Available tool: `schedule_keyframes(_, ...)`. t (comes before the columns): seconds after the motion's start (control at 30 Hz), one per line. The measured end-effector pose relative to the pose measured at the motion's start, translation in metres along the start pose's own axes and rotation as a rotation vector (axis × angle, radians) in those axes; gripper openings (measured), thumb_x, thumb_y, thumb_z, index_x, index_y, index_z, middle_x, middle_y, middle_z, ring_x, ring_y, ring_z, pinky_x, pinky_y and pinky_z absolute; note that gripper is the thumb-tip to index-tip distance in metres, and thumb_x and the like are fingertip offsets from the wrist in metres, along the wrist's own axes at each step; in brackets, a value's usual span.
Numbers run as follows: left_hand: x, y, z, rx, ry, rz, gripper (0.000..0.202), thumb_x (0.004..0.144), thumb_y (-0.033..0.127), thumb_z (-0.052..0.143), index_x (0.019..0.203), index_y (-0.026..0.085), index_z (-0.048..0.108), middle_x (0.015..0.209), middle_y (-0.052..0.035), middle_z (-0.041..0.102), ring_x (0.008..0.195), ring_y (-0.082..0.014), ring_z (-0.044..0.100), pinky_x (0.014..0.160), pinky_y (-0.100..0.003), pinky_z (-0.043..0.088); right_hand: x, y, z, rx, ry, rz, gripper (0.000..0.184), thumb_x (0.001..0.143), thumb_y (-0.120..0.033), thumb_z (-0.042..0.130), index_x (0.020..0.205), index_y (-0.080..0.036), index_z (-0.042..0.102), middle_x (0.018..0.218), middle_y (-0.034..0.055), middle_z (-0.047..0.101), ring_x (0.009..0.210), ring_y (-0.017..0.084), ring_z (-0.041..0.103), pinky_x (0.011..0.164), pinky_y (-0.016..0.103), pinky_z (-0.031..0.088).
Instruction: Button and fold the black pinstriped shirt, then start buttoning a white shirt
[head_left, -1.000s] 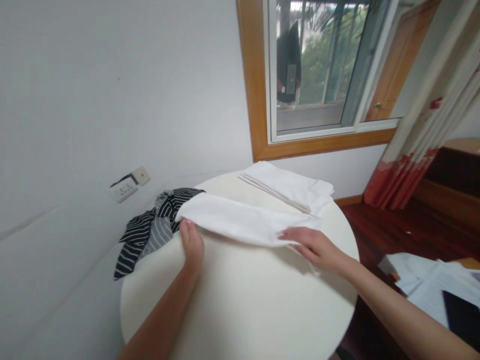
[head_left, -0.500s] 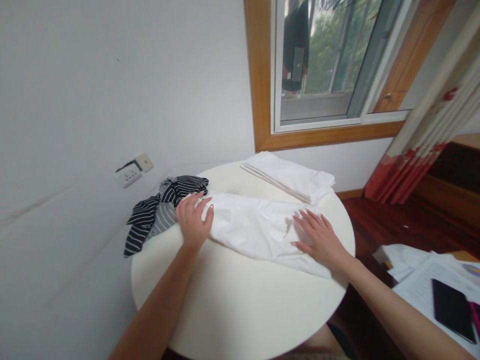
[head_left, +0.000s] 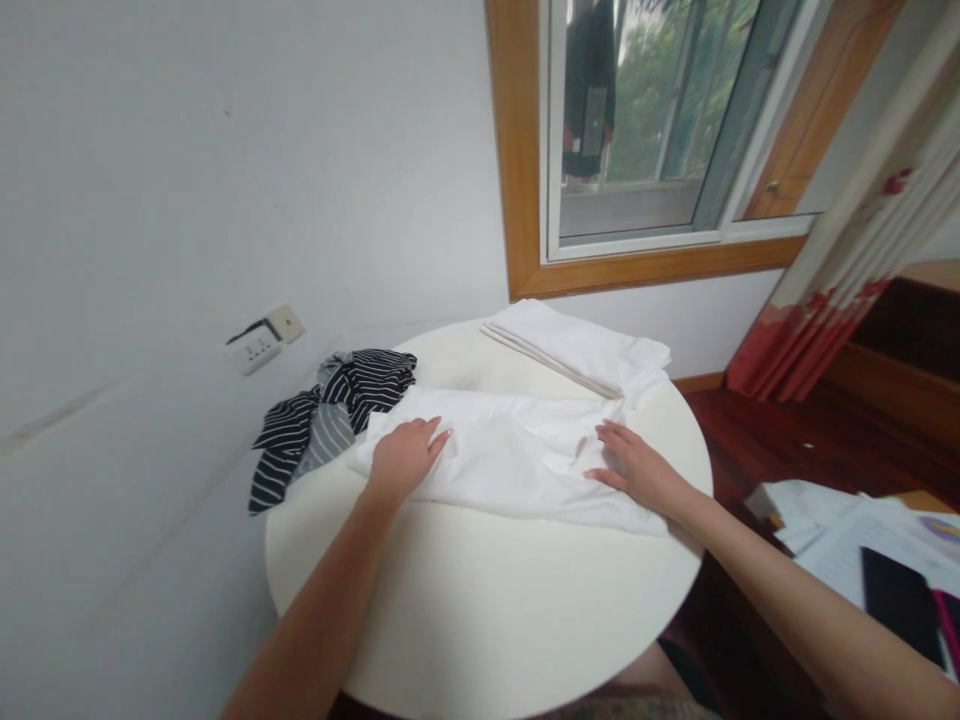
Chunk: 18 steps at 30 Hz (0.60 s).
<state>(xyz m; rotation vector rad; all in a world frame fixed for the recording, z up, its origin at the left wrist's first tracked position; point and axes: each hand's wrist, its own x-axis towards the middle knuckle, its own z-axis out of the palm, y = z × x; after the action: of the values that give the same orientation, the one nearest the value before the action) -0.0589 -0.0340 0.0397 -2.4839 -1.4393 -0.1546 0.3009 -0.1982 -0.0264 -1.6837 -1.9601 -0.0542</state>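
Observation:
A white cloth (head_left: 517,455) lies folded in a long band across the round white table (head_left: 487,610). My left hand (head_left: 405,458) rests flat on its left end, fingers stretched out. My right hand (head_left: 636,468) lies flat on its right end, fingers spread, holding nothing. A second white cloth (head_left: 581,350), neatly folded, sits at the table's far edge just beyond the band. A black-and-white striped garment (head_left: 330,415) lies crumpled at the table's left edge, close to my left hand and hanging partly over the rim.
A white wall with a socket (head_left: 255,348) stands close behind the table. A wood-framed window (head_left: 645,130) and a red-and-cream curtain (head_left: 840,260) are at the right. Papers and a dark phone (head_left: 900,605) lie at the lower right over a dark wooden floor.
The white cloth was folded over away from me and now lies flatter. Both hands went from gripping its near edge to pressing flat on top. The view shifted slightly.

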Motion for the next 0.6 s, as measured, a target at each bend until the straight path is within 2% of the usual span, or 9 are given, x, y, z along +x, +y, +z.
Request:
schedule_keyframes(0.13, -0.004, 0.002, -0.01, 0.071, -0.088, -0.121, 0.059, 0.094, 0.06, 0.028, 0.123, 0.017, 0.057, 0.103, -0.0128, 0.068, 0.09, -0.029, 0.066, 0.071, -0.036, 0.047, 0.023, 0.021, -0.001, 0.102, -0.083, -0.067, 0.064, 0.084, -0.057, 0.058, 0.133, -0.017, 0.052, 0.142, 0.0176, 0.049, 0.133, 0.032, 0.045, 0.11, 0.05, 0.039)
schedule_keyframes(0.23, -0.007, 0.0, -0.011, 0.059, -0.201, -0.111, 0.06, 0.091, 0.063, 0.033, 0.12, 0.016, 0.057, 0.098, -0.0127, 0.069, 0.091, -0.0299, 0.066, 0.071, -0.035, 0.047, 0.044, 0.032, 0.0, 0.166, -0.131, -0.102, 0.061, 0.086, -0.055, 0.057, 0.133, -0.017, 0.052, 0.143, 0.0162, 0.048, 0.133, 0.029, 0.044, 0.112, 0.048, 0.037)
schedule_keyframes(0.3, -0.008, -0.001, -0.01, 0.036, -0.219, -0.081, 0.057, 0.091, 0.061, 0.034, 0.119, 0.017, 0.056, 0.098, -0.0116, 0.068, 0.091, -0.0289, 0.065, 0.07, -0.035, 0.046, 0.059, 0.036, 0.0, 0.197, -0.155, -0.128, 0.058, 0.086, -0.055, 0.056, 0.131, -0.017, 0.054, 0.141, 0.0157, 0.05, 0.133, 0.029, 0.044, 0.112, 0.047, 0.036)
schedule_keyframes(0.5, -0.008, -0.007, 0.0, 0.038, -0.029, 0.1, 0.041, 0.09, 0.055, 0.045, 0.094, 0.019, 0.065, 0.099, -0.0123, 0.062, 0.097, -0.0271, 0.057, 0.081, -0.037, 0.043, 0.083, 0.04, 0.001, 0.29, -0.164, -0.192, 0.043, 0.088, -0.051, 0.055, 0.115, -0.02, 0.065, 0.129, 0.0128, 0.06, 0.128, 0.026, 0.05, 0.108, 0.045, 0.04)
schedule_keyframes(0.6, -0.003, -0.02, -0.002, 0.008, 0.1, 0.101, 0.042, 0.09, 0.054, 0.044, 0.088, 0.02, 0.067, 0.101, -0.012, 0.061, 0.1, -0.0281, 0.054, 0.086, -0.041, 0.042, 0.083, 0.04, 0.0, 0.294, -0.152, -0.189, 0.041, 0.088, -0.05, 0.055, 0.114, -0.02, 0.066, 0.13, 0.0126, 0.06, 0.127, 0.025, 0.051, 0.107, 0.046, 0.041)
